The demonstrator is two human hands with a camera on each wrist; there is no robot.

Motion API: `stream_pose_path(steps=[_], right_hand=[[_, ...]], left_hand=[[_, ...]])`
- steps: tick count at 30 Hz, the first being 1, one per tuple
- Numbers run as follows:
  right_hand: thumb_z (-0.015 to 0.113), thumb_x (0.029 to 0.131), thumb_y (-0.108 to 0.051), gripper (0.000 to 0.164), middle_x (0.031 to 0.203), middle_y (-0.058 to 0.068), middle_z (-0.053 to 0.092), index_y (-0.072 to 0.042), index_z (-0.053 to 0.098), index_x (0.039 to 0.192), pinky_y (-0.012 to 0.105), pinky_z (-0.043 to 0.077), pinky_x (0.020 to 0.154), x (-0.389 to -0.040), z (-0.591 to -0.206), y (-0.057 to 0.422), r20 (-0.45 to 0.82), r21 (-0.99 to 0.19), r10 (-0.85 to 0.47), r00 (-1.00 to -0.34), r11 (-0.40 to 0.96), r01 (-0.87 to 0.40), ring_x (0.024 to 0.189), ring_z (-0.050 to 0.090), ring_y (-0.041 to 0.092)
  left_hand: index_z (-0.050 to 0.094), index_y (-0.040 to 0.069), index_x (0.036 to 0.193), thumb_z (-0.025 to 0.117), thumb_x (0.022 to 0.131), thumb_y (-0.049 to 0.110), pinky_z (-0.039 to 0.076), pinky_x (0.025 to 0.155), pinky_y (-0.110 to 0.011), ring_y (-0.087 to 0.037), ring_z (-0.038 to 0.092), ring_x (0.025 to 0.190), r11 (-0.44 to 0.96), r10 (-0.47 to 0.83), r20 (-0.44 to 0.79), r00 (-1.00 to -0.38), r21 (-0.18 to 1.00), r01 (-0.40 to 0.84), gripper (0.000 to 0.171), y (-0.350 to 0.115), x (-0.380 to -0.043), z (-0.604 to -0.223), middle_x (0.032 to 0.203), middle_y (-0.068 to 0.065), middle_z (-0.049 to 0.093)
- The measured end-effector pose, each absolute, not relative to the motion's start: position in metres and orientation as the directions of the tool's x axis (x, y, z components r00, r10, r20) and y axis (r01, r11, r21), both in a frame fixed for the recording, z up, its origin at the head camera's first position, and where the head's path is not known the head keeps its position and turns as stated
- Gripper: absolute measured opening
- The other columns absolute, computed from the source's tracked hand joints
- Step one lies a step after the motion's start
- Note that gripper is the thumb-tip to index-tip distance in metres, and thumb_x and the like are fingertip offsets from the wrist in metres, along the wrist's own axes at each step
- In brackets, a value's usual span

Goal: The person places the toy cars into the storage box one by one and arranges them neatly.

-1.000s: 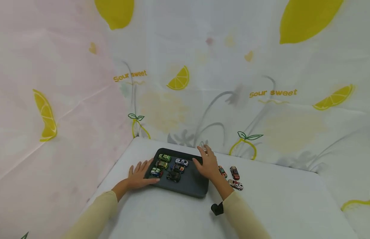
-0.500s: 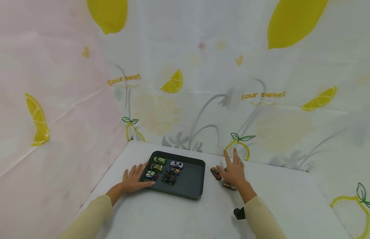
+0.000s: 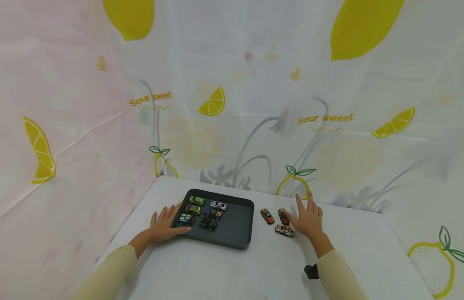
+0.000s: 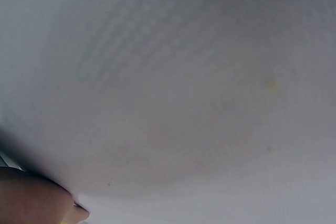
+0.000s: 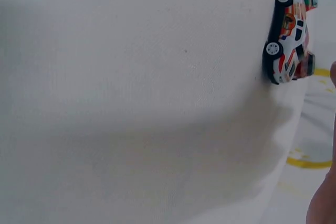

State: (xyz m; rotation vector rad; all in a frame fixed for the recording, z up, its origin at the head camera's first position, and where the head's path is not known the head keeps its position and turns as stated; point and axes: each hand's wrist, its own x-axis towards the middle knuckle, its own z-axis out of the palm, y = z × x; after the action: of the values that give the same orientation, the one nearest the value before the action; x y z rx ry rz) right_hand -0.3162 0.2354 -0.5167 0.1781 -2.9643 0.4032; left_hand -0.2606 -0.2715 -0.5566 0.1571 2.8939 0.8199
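My left hand (image 3: 163, 225) lies with its fingers spread along the left edge of a dark grey tray (image 3: 235, 227), its thumb over the front left corner. Several toy cars stand in the tray's left half, among them a green one (image 3: 197, 201), a white one (image 3: 218, 206) and a black one (image 3: 208, 223). Right of the tray, three more sit on the table: an orange-red car (image 3: 267, 216), a dark red car (image 3: 283, 216) and a white car with red markings (image 5: 289, 38). My right hand (image 3: 308, 221) hovers with fingers extended, thumb tip right by the dark red car.
A white cloth covers the table (image 3: 217, 271). Lemon-printed fabric (image 3: 254, 137) rises directly behind it and on the left. A black item (image 3: 311, 272) shows at the right sleeve's cuff. The left wrist view is mostly blurred white cloth.
My right hand has moved right, from over the tray's right side to the loose cars, uncovering the orange-red and white ones. My left hand has stayed at the tray. The head view shifts slightly.
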Motion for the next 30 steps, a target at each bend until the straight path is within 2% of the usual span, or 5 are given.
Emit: stream_pose_path(steps=[7, 17, 24, 30], right_hand=[[0.052, 0.096, -0.053, 0.083, 0.161, 0.03, -0.008, -0.009, 0.02, 0.158, 0.07, 0.012, 0.112, -0.313, -0.52, 0.248, 0.135, -0.233, -0.073, -0.988, 0.967, -0.103, 0.14, 0.021, 0.056], [0.053, 0.094, -0.055, 0.082, 0.161, 0.031, 0.001, -0.007, 0.027, 0.155, 0.071, 0.014, 0.111, -0.308, -0.522, 0.255, 0.165, -0.222, -0.07, -0.984, 0.969, -0.107, 0.138, 0.026, 0.056], [0.05, 0.096, -0.055, 0.082, 0.161, 0.031, -0.007, -0.007, 0.022, 0.156, 0.072, 0.012, 0.111, -0.301, -0.523, 0.267, 0.106, -0.208, -0.047, -0.993, 0.976, -0.068, 0.139, 0.022, 0.058], [0.05, 0.096, -0.055, 0.081, 0.16, 0.033, -0.007, -0.006, 0.024, 0.155, 0.073, 0.014, 0.11, -0.296, -0.526, 0.279, 0.103, -0.196, -0.036, -0.994, 0.979, -0.056, 0.138, 0.023, 0.059]], left_hand=[[0.005, 0.024, 0.16, 0.06, 0.08, 0.074, -0.012, 0.111, -0.07, -0.05, -0.001, 0.149, 0.847, 0.132, -0.09, -0.987, 0.527, 0.065, 0.109, -0.272, -0.263, -0.56, 0.163, -0.026, 0.009], [0.006, 0.023, 0.16, 0.061, 0.08, 0.073, -0.012, 0.111, -0.071, -0.051, -0.001, 0.148, 0.845, 0.126, -0.086, -0.988, 0.531, 0.061, 0.109, -0.274, -0.26, -0.559, 0.163, -0.026, 0.009], [0.005, 0.023, 0.16, 0.06, 0.08, 0.074, -0.013, 0.11, -0.071, -0.051, -0.002, 0.148, 0.847, 0.131, -0.095, -0.987, 0.528, 0.062, 0.11, -0.275, -0.26, -0.56, 0.163, -0.026, 0.009], [0.004, 0.023, 0.16, 0.06, 0.081, 0.073, -0.015, 0.11, -0.07, -0.051, -0.003, 0.149, 0.834, 0.142, -0.101, -0.985, 0.548, 0.064, 0.11, -0.271, -0.259, -0.554, 0.163, -0.026, 0.007]])
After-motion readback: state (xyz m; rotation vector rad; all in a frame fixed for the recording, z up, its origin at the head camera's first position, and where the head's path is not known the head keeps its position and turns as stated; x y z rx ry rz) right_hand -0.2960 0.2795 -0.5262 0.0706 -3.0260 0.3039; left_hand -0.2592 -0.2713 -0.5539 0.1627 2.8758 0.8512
